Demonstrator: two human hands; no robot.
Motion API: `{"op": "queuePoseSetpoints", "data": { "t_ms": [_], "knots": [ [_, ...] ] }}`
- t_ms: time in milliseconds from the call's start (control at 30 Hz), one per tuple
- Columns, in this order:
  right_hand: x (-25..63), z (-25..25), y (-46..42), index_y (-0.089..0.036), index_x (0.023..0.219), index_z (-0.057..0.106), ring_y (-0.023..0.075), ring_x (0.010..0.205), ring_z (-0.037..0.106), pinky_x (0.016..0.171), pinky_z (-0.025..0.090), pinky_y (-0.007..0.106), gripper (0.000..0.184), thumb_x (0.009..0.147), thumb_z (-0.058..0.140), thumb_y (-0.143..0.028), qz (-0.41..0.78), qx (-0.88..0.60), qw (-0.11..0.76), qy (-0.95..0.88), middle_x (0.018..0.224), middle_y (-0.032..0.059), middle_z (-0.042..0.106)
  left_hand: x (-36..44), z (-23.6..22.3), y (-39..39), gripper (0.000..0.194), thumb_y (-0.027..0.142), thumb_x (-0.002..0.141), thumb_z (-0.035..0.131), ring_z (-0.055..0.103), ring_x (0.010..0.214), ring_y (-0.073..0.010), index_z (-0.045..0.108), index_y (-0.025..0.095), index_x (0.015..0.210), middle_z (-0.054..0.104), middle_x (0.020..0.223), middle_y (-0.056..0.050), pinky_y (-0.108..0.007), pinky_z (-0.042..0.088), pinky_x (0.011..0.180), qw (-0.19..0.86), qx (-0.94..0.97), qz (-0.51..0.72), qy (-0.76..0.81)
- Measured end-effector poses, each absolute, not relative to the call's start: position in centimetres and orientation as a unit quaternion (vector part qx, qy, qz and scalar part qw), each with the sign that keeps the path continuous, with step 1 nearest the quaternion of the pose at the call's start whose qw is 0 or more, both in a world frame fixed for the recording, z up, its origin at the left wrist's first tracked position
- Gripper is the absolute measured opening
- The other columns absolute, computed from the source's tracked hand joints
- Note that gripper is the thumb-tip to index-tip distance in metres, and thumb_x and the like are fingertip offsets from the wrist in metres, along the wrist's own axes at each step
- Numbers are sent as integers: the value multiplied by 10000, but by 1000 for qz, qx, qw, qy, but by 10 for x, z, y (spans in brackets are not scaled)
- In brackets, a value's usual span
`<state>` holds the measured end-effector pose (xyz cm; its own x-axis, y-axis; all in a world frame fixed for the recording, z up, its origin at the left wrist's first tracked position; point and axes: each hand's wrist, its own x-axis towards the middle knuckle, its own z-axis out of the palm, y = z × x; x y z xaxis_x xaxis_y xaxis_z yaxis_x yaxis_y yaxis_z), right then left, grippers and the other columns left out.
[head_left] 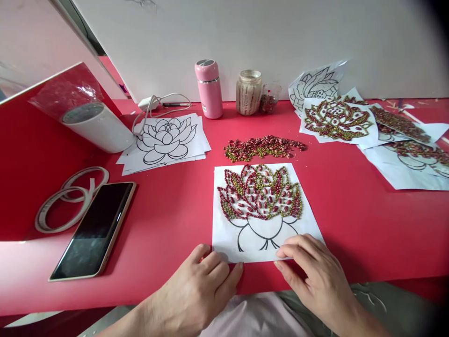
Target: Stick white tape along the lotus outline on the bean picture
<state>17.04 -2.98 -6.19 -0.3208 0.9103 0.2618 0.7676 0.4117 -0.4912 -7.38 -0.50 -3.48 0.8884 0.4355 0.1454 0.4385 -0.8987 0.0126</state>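
Note:
In front of me lies a white sheet with a lotus drawing (229, 241). Red beans and green mung beans (259, 194) cover its upper petals; the lower petals show bare black outlines. My left hand (206, 285) is at the sheet's lower left corner, fingers curled and thumb by the bottom edge. At the lower right, my right hand (312, 271) has the bottom edge between its thumb and fingertips. Just beyond the sheet spreads a loose pile of red and green beans (264, 147).
Left are a phone (93, 231), tape rolls (63, 210), a white cylinder (100, 126) and printed lotus sheets (168, 140). At the back stand a pink bottle (209, 91), a glass jar (249, 92) and a small bean container (269, 99). Bean-covered sheets (338, 119) lie right.

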Motion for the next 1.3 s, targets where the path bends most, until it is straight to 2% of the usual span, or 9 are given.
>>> {"op": "queuePoseSetpoints", "data": {
  "t_ms": [167, 533, 667, 833, 967, 1033, 1100, 1167, 1300],
  "knots": [
    [171, -62, -30, -191, 821, 544, 154, 742, 515, 682, 393, 294, 88, 865, 473, -221, 140, -521, 258, -801, 802, 28, 547, -74, -33, -6, 299, 160, 850, 403, 479, 638, -130, 505, 122, 1128, 530, 715, -17, -346, 403, 685, 0, -971, -69, -229],
    [171, -63, -29, -197, 811, 550, 153, 735, 537, 670, 418, 287, 103, 864, 471, -238, 124, -520, 256, -805, 801, 31, 559, -73, -32, -8, 292, 140, 842, 405, 477, 643, -131, 503, 116, 1116, 531, 718, -14, -330, 387, 681, -14, -965, -70, -252],
    [172, -64, -30, -195, 873, 537, 157, 746, 539, 674, 439, 297, 44, 848, 505, -211, 115, -518, 291, -796, 807, 34, 556, -72, -39, -14, 219, 142, 818, 463, 466, 637, -130, 549, 111, 1017, 539, 706, -9, -336, 377, 688, -8, -951, -126, -282],
    [178, -62, -34, -185, 978, 504, 180, 813, 549, 717, 473, 324, 148, 832, 517, -168, 95, -511, 373, -769, 869, 60, 553, -67, -47, -22, 259, 137, 818, 474, 477, 637, -124, 529, 87, 1066, 550, 699, -8, -339, 391, 713, 18, -926, -177, -333],
    [172, -53, -37, -173, 1033, 502, 202, 877, 541, 754, 476, 339, 217, 818, 527, -155, 20, -529, 423, -735, 937, 91, 534, -66, -49, -25, 227, 154, 824, 471, 461, 612, -119, 545, 105, 1033, 536, 668, -1, -323, 403, 682, 35, -918, -195, -344],
    [161, -47, -38, -184, 1007, 519, 190, 850, 544, 733, 476, 322, 178, 830, 518, -173, 43, -518, 397, -756, 919, 83, 536, -66, -50, -25, 229, 163, 823, 477, 457, 610, -119, 544, 105, 1034, 531, 666, -1, -322, 406, 676, 38, -918, -196, -343],
    [148, -44, -37, -195, 935, 536, 158, 767, 547, 674, 470, 279, 100, 854, 478, -186, 124, -503, 327, -790, 848, 54, 546, -67, -51, -26, 237, 165, 823, 476, 453, 608, -120, 540, 110, 1045, 528, 668, 0, -325, 406, 671, 38, -920, -195, -339],
    [136, -43, -35, -196, 854, 534, 131, 680, 531, 612, 446, 244, 103, 868, 434, -176, 188, -499, 265, -803, 764, 21, 541, -67, -52, -26, 232, 166, 826, 467, 446, 607, -123, 543, 119, 1040, 524, 669, 1, -327, 405, 664, 33, -921, -192, -337],
    [122, -39, -28, -191, 753, 498, 117, 610, 507, 569, 389, 230, 140, 847, 408, -140, 188, -509, 201, -816, 700, -5, 527, -66, -54, -28, 190, 156, 824, 463, 434, 615, -126, 560, 118, 983, 522, 675, -1, -332, 398, 666, 29, -920, -194, -339]
  ]
}}
